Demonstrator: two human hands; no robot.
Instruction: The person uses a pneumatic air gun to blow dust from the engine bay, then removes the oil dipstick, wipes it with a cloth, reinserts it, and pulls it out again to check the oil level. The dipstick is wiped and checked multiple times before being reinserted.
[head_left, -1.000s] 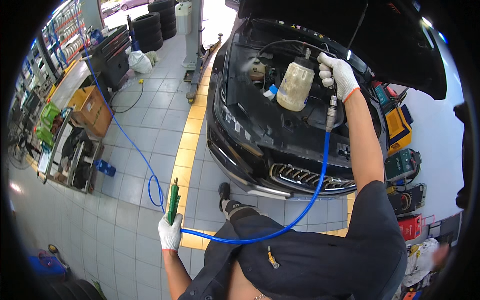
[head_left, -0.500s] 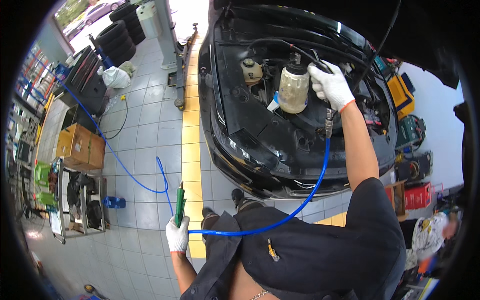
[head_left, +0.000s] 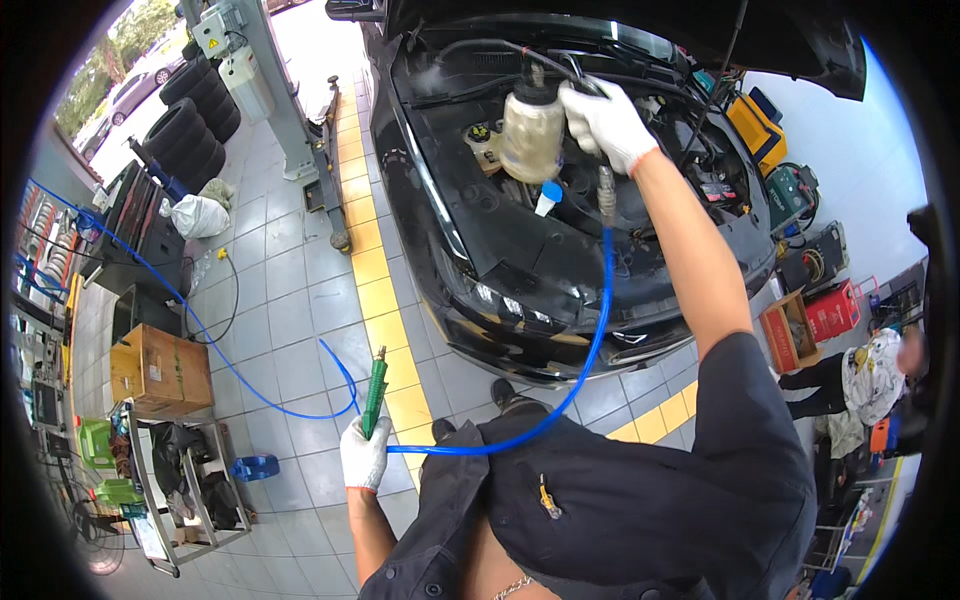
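Left hand: the gloved left hand (head_left: pixel 364 455), lower left of centre, is closed around a green blow gun (head_left: pixel 375 395), nozzle pointing up the frame.
Right hand: the gloved right hand (head_left: pixel 612 125), upper centre, is curled around the dark handle beside a translucent bottle (head_left: pixel 532 138) with a black top.
Bottle: over the engine bay at upper centre; whether its base touches anything below, I cannot tell.
Hose: a blue hose (head_left: pixel 600 330) bows from the left hand to a metal coupling (head_left: pixel 606 195) under the right.
Edges: the black car's (head_left: pixel 430 270) front curves across the centre; the raised hood (head_left: pixel 790 50) borders the upper right.
Room: tiled floor (head_left: pixel 290 350) stretches between the left hand and a cart (head_left: pixel 200 500) at lower left.
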